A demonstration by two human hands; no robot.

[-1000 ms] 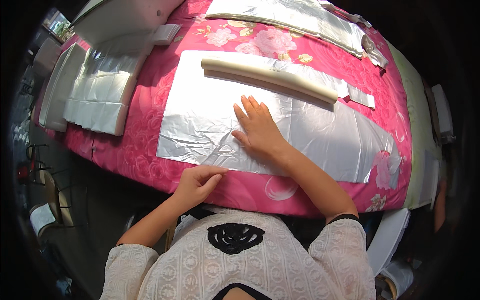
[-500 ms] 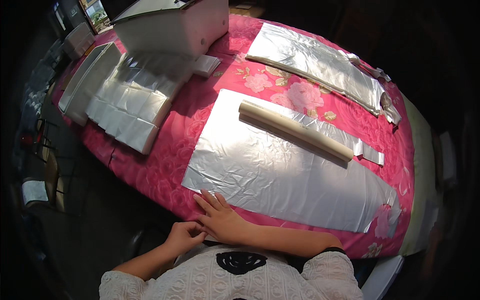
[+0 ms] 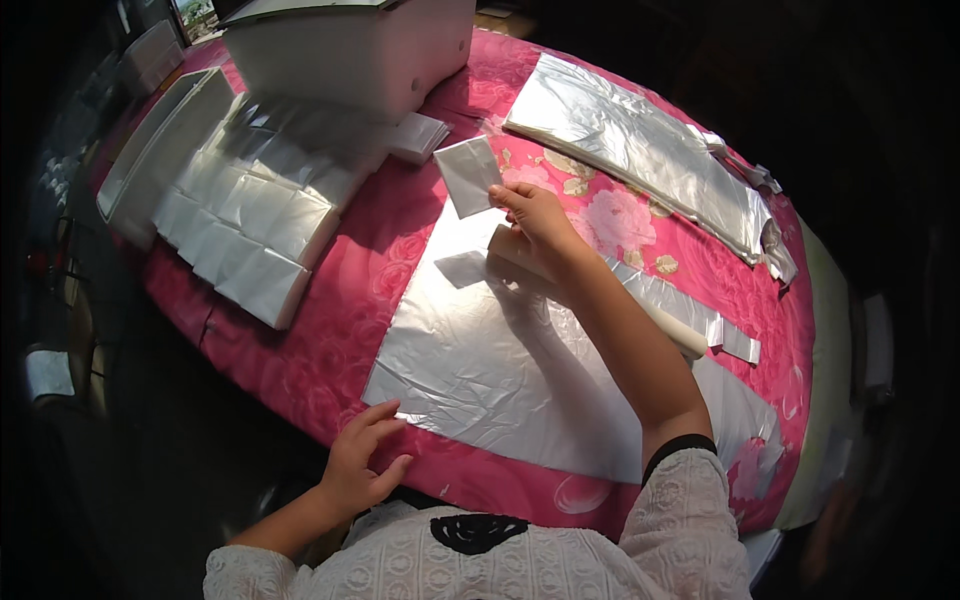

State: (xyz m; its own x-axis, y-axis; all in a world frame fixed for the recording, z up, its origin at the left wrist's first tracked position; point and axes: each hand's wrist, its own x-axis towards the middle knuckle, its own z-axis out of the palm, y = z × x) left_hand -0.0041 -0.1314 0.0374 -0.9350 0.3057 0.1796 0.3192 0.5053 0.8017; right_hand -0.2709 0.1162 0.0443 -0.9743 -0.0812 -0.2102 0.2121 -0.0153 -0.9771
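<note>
My right hand [image 3: 540, 215] is stretched forward, pinching a flat folded plastic bag [image 3: 465, 170] by its right edge between thumb and fingers. That white bag is held above the far left end of a shiny whitish plastic bag [image 3: 450, 370] spread flat on the table, and its shadow falls there. Under my right forearm lies a cream-coloured tube [image 3: 680, 335], partly hidden by the arm. My left hand [image 3: 360, 455] is open, fingers apart, at the near left corner of the flat plastic bag.
Rows of folded plastic bags [image 3: 245, 215] stand at the left beside a long white bin [image 3: 160, 150]. A big white box [image 3: 340, 60] is behind them. A pile of flat plastic bags [image 3: 640, 150] lies at the far right. A pink flowered cloth [image 3: 330, 370] covers the table.
My right hand has moved from the near edge, beside my left hand, up to the far end, and now shows a folded plastic bag. My left hand has opened.
</note>
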